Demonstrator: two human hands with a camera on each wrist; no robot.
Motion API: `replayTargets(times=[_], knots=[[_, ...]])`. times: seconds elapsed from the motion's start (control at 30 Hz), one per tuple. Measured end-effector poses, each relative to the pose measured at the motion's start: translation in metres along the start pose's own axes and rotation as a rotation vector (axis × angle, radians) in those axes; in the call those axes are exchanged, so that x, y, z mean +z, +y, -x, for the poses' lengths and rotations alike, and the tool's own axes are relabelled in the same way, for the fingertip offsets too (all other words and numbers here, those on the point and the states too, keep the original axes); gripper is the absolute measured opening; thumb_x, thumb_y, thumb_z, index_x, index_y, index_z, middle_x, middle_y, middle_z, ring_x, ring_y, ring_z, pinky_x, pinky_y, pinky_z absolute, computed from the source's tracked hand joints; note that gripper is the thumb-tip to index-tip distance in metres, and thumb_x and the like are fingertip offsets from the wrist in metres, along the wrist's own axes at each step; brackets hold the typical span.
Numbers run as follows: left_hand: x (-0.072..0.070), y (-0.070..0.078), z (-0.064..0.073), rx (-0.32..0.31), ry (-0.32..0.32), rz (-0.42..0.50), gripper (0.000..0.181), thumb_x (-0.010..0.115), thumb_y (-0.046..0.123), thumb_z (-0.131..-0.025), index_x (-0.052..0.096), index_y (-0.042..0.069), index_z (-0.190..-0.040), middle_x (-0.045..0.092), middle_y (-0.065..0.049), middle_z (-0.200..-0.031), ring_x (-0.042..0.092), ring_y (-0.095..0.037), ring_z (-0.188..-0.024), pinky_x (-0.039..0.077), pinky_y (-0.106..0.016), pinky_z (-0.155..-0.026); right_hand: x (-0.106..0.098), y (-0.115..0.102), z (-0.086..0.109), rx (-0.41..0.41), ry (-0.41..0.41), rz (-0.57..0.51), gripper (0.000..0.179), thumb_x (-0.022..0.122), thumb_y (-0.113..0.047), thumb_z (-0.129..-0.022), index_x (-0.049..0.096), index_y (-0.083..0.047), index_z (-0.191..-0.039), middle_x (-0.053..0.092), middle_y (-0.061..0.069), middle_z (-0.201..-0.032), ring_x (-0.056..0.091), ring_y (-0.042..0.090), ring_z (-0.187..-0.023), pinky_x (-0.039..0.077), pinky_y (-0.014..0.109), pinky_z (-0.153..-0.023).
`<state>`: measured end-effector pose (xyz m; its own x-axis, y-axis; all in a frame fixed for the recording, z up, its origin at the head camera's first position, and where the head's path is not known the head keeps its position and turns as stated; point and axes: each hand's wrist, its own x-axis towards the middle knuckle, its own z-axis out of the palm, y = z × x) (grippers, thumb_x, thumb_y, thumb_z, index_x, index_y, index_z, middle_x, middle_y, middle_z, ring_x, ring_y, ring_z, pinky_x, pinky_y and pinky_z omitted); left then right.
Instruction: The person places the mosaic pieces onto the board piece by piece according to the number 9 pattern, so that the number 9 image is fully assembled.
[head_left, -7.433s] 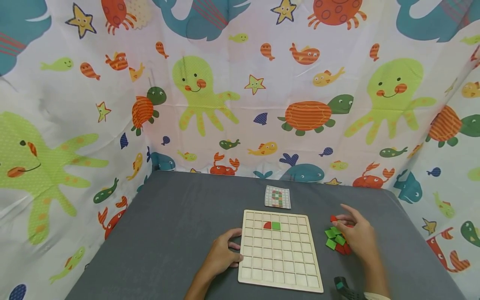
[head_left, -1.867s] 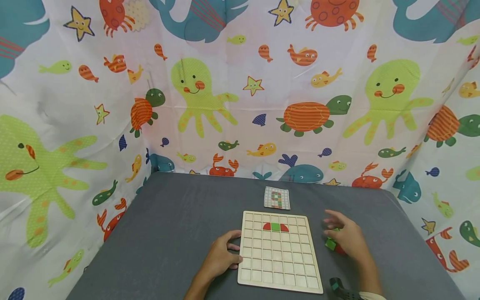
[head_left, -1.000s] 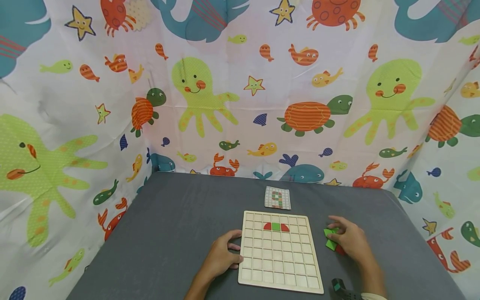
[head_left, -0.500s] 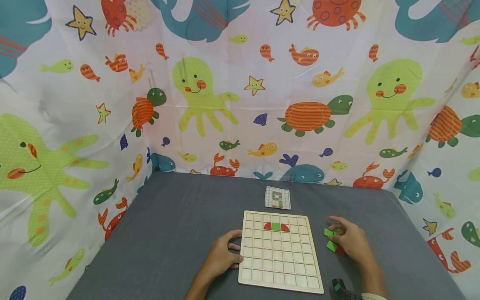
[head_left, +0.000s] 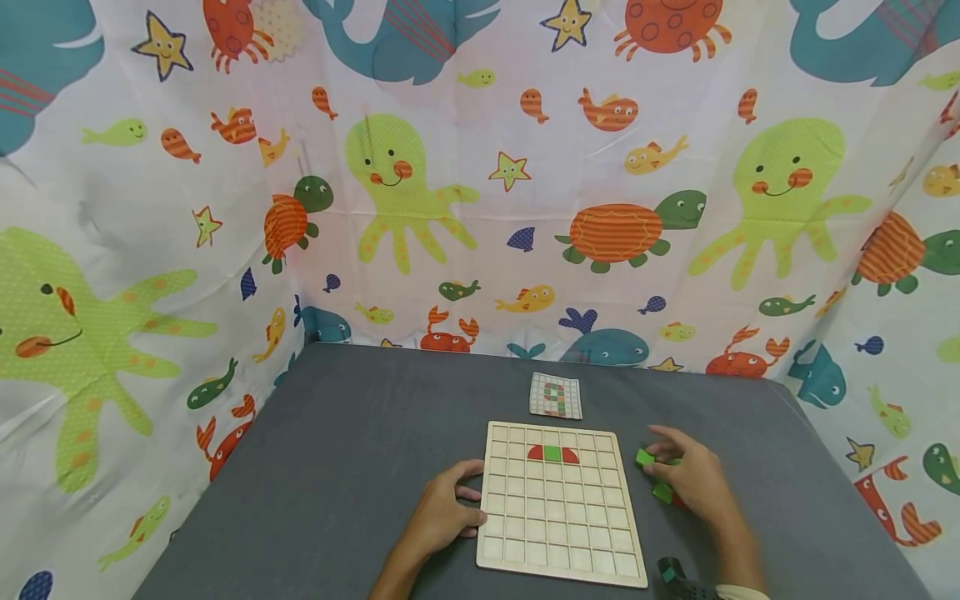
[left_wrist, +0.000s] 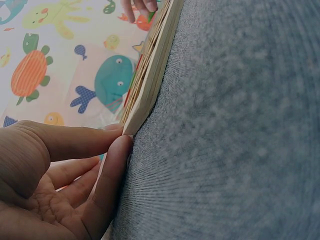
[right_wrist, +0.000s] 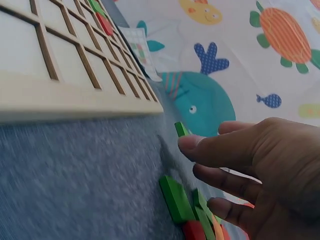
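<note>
A pale wooden grid board (head_left: 558, 508) lies on the grey table, with a green square tile (head_left: 552, 453) between two rounded red pieces (head_left: 571, 456) in its second row. My left hand (head_left: 444, 510) holds the board's left edge, thumb and a finger pinching the rim in the left wrist view. To the right of the board, my right hand (head_left: 693, 475) pinches a green tile (right_wrist: 181, 128) between its fingertips, above the table. Its other fingers are spread. Below it lies a pile of loose tiles, with a green tile (right_wrist: 176, 199) and a red piece (right_wrist: 194, 230) showing, mostly hidden by the hand.
A small card (head_left: 555, 396) with a red and green grid pattern lies behind the board. A cloth (head_left: 450, 175) printed with sea animals hangs around the back and sides of the table. A dark strapped device (head_left: 678, 579) sits at my right wrist.
A second red piece has joined the green tile on the board. My right hand has since taken a green tile from the pile and moved slightly left. The left hand stays put.
</note>
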<state>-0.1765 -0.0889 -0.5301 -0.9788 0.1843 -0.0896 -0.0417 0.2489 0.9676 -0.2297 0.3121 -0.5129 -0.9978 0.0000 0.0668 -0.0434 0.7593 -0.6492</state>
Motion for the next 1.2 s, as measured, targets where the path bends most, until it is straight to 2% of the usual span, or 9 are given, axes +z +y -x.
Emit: replayTargets(times=[0.13, 0.37, 0.57, 0.8, 1.03, 1.2], knots=[[0.0, 0.0, 0.0, -0.005, -0.002, 0.003, 0.076, 0.081, -0.016, -0.076, 0.061, 0.005, -0.146, 0.062, -0.019, -0.144, 0.069, -0.026, -0.103, 0.064, -0.038, -0.057, 0.005, -0.008, 0.0, -0.026, -0.01, -0.028, 0.065, 0.085, -0.009, -0.089, 0.059, -0.004, -0.148, 0.078, 0.009, -0.112, 0.073, 0.026, -0.101, 0.057, 0.04, -0.083], [-0.001, 0.0, 0.0, -0.009, -0.007, 0.007, 0.077, 0.081, -0.016, -0.076, 0.06, 0.005, -0.147, 0.061, -0.019, -0.144, 0.069, -0.026, -0.104, 0.064, -0.037, -0.058, 0.016, -0.023, -0.002, -0.055, -0.018, -0.101, 0.067, 0.085, -0.004, -0.088, 0.057, -0.003, -0.149, 0.078, 0.01, -0.113, 0.074, 0.029, -0.103, 0.061, 0.033, -0.077], [-0.002, -0.001, 0.0, -0.002, -0.009, 0.01, 0.077, 0.081, -0.016, -0.076, 0.06, 0.005, -0.147, 0.062, -0.019, -0.144, 0.069, -0.025, -0.103, 0.064, -0.037, -0.057, 0.024, -0.034, -0.002, -0.05, -0.04, -0.145, 0.067, 0.082, -0.001, -0.09, 0.055, -0.003, -0.151, 0.077, 0.012, -0.114, 0.072, 0.03, -0.106, 0.062, 0.04, -0.082], [-0.001, -0.001, 0.0, -0.004, -0.006, 0.005, 0.077, 0.081, -0.016, -0.076, 0.06, 0.005, -0.147, 0.061, -0.019, -0.145, 0.068, -0.025, -0.103, 0.064, -0.037, -0.058, 0.03, -0.04, -0.004, -0.095, -0.045, -0.146, 0.07, 0.082, -0.001, -0.089, 0.053, -0.004, -0.153, 0.077, 0.009, -0.113, 0.072, 0.03, -0.106, 0.062, 0.036, -0.082], [-0.001, 0.0, 0.001, 0.002, -0.001, 0.001, 0.077, 0.081, -0.016, -0.076, 0.06, 0.005, -0.147, 0.062, -0.019, -0.144, 0.069, -0.026, -0.103, 0.064, -0.037, -0.057, 0.037, -0.046, -0.004, -0.128, -0.056, -0.149, 0.07, 0.083, -0.004, -0.09, 0.054, -0.007, -0.153, 0.077, 0.007, -0.113, 0.072, 0.028, -0.105, 0.063, 0.043, -0.086], [0.0, 0.002, 0.001, 0.004, 0.0, -0.004, 0.076, 0.081, -0.016, -0.076, 0.06, 0.004, -0.147, 0.062, -0.019, -0.144, 0.069, -0.026, -0.103, 0.064, -0.038, -0.057, 0.043, -0.054, -0.004, -0.158, -0.06, -0.132, 0.068, 0.084, -0.007, -0.089, 0.056, -0.01, -0.152, 0.076, 0.003, -0.111, 0.072, 0.025, -0.102, 0.061, 0.035, -0.08]])
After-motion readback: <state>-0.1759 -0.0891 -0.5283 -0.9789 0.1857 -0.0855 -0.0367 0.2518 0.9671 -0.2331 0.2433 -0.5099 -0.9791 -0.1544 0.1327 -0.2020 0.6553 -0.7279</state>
